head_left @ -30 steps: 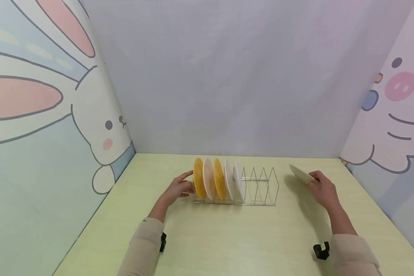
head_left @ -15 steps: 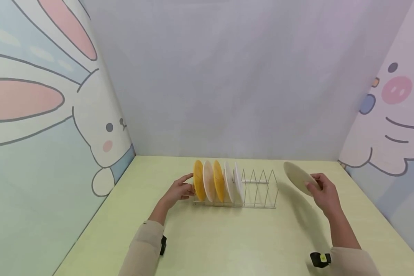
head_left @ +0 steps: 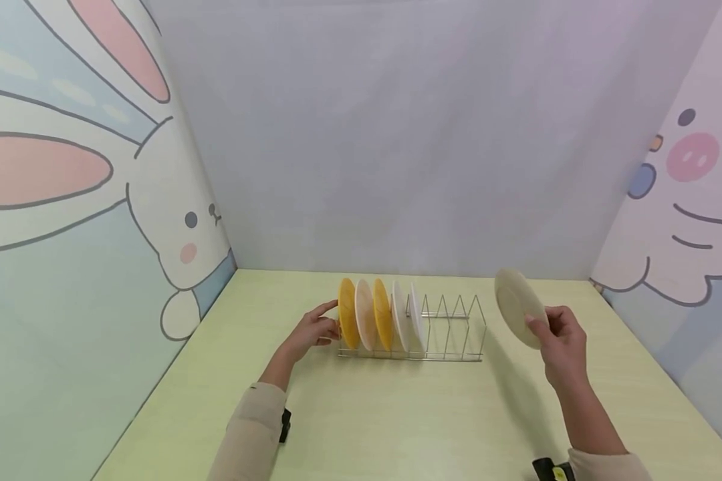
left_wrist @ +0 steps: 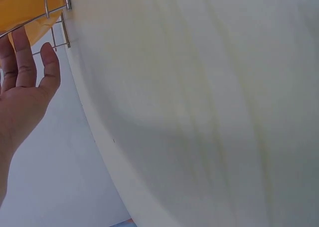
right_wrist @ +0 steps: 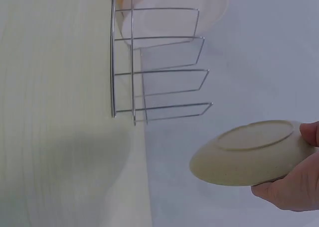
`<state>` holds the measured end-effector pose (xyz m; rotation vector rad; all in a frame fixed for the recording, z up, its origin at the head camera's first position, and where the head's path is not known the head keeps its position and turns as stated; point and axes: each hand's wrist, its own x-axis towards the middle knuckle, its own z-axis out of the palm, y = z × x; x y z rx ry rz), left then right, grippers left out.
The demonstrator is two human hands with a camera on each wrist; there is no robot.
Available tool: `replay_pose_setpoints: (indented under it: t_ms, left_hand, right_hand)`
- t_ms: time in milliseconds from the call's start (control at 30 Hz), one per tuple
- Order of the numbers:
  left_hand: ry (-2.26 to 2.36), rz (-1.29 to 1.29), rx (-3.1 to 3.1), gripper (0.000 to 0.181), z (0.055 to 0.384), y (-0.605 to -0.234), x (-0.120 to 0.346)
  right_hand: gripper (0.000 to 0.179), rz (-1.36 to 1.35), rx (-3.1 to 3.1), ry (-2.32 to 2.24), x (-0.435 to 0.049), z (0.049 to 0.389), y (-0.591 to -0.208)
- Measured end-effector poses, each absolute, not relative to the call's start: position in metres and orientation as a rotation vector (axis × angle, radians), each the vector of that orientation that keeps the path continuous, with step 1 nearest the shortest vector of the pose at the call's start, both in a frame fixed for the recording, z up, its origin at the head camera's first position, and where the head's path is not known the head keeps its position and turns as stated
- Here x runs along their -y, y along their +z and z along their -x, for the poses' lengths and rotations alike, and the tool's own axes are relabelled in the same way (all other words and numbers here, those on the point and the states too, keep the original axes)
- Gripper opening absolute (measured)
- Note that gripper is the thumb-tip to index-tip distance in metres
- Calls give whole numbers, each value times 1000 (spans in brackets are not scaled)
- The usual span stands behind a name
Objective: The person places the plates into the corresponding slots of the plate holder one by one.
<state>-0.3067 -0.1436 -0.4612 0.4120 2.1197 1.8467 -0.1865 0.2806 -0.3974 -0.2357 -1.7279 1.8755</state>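
My right hand (head_left: 565,344) pinches a beige plate (head_left: 517,308) by its edge, thumb on one face. It holds the plate tilted, clear of the table, to the right of the wire dish rack (head_left: 454,359). The plate's underside with its foot ring shows in the right wrist view, where the plate (right_wrist: 249,157) is apart from the rack. My left hand (head_left: 311,332) rests its fingers against the rack's left end, beside the first yellow plate (head_left: 347,314). In the left wrist view these fingers (left_wrist: 25,62) look loosely extended at the wire.
Several plates stand upright in the rack's left part: yellow, a pale pink plate (head_left: 364,315), another yellow plate (head_left: 382,315), and white plates (head_left: 400,317). Wire dividers (head_left: 448,324) fill its right part. The pale table (head_left: 397,414) meets walls on three sides.
My right hand has raised the beige plate and turned it more upright, its face now showing more. The left hand stays at the rack's end.
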Motion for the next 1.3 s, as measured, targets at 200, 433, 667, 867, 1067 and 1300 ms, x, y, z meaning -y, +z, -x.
replay_pose_setpoints:
  t_ms: [200, 433, 667, 867, 1067, 1300]
  left_hand:
    - [1845, -396, -2149, 57, 311, -463, 144]
    - [1823, -443, -2181, 57, 312, -455, 145]
    - [1857, -492, -2159, 57, 314, -455, 146]
    - [1877, -468, -2119, 57, 313, -461, 146]
    - [1880, -452, -2115, 56, 311, -464, 146]
    - [1869, -461, -2119, 56, 310, -465, 144]
  right_hand:
    - [16, 210, 1514, 1997, -258, 187, -384]
    - [17, 78, 1437, 2078, -232, 190, -373]
    - [16, -16, 1387, 2139, -207, 196, -370]
    - [19, -19, 1420, 2144, -188, 202, -378]
    - [16, -42, 1468, 2123, -174, 211, -391]
    - [14, -38, 1541, 2066, -164, 219, -409]
